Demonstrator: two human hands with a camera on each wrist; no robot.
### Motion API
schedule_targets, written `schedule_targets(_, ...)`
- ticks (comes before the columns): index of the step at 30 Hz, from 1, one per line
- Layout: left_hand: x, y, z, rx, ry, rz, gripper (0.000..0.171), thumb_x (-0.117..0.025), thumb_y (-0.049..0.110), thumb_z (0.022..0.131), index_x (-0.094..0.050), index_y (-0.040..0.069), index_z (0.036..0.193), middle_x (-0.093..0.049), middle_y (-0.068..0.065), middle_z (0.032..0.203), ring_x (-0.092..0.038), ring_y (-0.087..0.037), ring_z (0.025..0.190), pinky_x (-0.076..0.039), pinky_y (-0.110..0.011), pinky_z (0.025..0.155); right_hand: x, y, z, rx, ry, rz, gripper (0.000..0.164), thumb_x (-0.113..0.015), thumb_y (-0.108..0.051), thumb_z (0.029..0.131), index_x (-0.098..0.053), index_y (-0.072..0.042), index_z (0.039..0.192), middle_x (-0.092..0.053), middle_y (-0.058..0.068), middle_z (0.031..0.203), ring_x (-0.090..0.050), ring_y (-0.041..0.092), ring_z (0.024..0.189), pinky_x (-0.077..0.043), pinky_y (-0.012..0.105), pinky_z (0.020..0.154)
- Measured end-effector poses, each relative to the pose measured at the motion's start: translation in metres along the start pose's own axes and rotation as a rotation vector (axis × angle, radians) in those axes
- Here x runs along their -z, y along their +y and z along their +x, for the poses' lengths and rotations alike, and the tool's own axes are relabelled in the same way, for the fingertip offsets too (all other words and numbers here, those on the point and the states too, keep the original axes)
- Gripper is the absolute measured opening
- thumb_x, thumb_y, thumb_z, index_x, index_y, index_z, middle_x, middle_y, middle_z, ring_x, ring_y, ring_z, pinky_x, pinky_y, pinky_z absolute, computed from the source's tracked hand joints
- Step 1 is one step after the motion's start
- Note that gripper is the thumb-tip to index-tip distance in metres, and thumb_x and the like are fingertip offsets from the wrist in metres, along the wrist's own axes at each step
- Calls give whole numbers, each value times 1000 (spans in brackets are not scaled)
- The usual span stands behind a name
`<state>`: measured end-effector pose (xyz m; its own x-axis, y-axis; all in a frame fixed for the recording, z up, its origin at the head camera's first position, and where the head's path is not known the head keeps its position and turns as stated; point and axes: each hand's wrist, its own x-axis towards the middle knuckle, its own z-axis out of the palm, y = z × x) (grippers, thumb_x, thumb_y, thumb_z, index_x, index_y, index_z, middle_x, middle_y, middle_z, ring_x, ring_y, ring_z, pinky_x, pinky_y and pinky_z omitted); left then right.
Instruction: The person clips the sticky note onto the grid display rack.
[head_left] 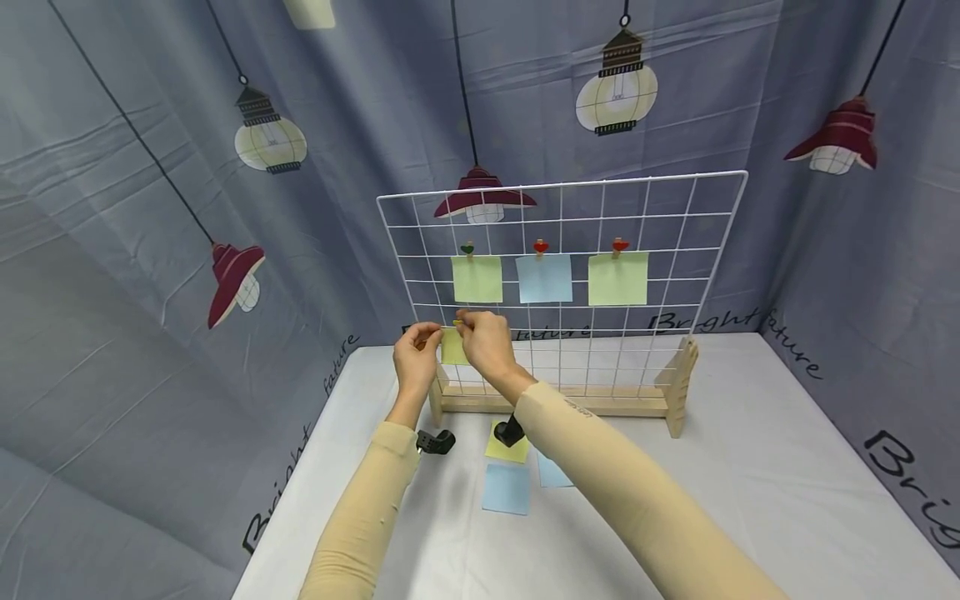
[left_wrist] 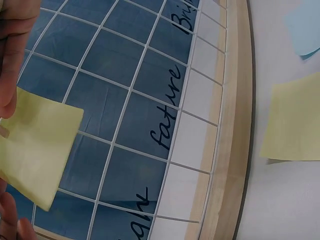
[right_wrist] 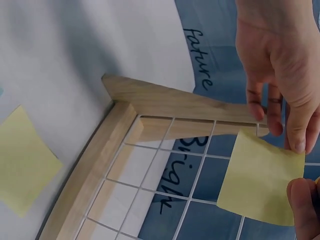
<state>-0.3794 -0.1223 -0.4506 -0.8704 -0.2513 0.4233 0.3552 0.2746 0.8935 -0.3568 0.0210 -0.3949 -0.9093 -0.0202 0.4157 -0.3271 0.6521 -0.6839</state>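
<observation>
A yellow sticky note is up against the lower left of a white wire grid. My left hand pinches the note's left edge between thumb and finger, seen closely in the right wrist view at the note. At its top edge my right hand pinches a small wooden clip with a yellow top; the fingers partly hide it. Above, a green note, a blue note and another green note hang in a row from heart-topped clips.
The grid stands in a wooden base on a white-covered table. In front of it lie a yellow note, a blue note and another blue note, partly behind my right arm. A patterned curtain surrounds the table.
</observation>
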Motion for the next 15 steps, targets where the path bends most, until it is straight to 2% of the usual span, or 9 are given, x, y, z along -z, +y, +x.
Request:
schedule_targets(4,0,2,0,-11,5,-9,10,-75,11,95,-75,3,102,-77,-13,102,-70,-18,92,-50,-18,79,2,0,-2,7,8,36,26,-67,-16,101,-75,-11,125,-79,8,109,-59,14,56,-43,23,52)
schedule_targets(7,1,2,-1,-8,5,-8,12,-76,13,94,-75,4,102,-76,-12,103,-68,-16,90,-50,-18,78,3,1,-3,4,8,64,29,-69,-19,100,-74,-13,128,-80,9,98,-52,12,49,-38,23,48)
schedule_targets(10,3,3,-5,7,1,-1,12,-77,15,94,-75,7,103,-76,-10,105,-65,-14,86,-50,-20,77,4,2,-5,-2,-3,74,32,-69,-24,100,-72,-15,131,-80,9,95,-59,13,55,-42,23,51)
schedule_targets(15,7,3,-10,10,-12,-4,17,-80,20,92,-75,11,105,-75,-8,110,-63,-14,82,-50,-23,74,5,2,-8,-30,-15,108,37,-71,-29,99,-70,-16,134,-80,11,104,-74,21,76,-56,30,61)
